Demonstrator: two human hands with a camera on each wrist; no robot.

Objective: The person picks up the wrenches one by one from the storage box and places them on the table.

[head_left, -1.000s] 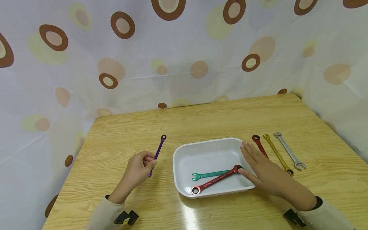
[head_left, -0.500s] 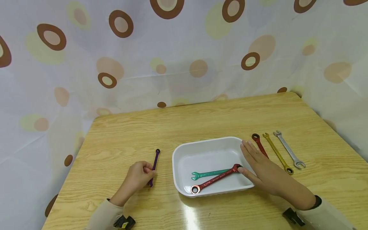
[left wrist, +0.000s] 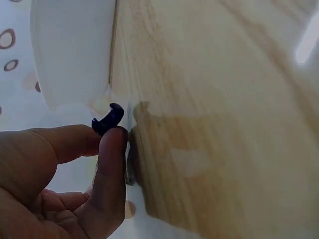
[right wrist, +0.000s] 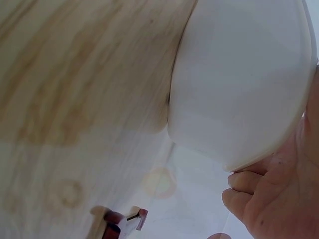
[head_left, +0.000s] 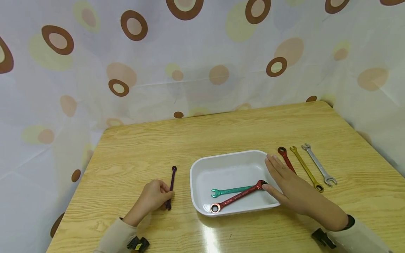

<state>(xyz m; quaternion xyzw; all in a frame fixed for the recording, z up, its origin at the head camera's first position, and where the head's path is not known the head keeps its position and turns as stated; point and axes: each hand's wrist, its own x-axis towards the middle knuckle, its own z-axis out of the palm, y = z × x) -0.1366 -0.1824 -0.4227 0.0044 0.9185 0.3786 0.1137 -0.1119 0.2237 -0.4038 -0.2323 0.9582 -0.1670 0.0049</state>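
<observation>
My left hand (head_left: 155,195) pinches a purple combination wrench (head_left: 172,179) between thumb and fingers, left of the white tray (head_left: 197,175). Its ring end points away from me, and the wrench stands close to the tabletop. In the left wrist view the dark open end of the wrench (left wrist: 108,119) sticks out past the fingertips. My right hand (head_left: 292,191) holds the tray's right wall, thumb over the rim and extended fingers along the outside. Inside the tray a red wrench (head_left: 237,198) lies partly across a green wrench (head_left: 232,191).
Right of the tray lie another red wrench (head_left: 286,160), partly hidden by my right hand, a gold wrench (head_left: 305,167) and a silver wrench (head_left: 317,163). A patterned cloth (head_left: 196,88) hangs behind the wooden table (head_left: 221,131).
My left hand has lowered the purple wrench toward the table and nearer to me, and the wrench has turned more upright in view. The right hand and tray stay put.
</observation>
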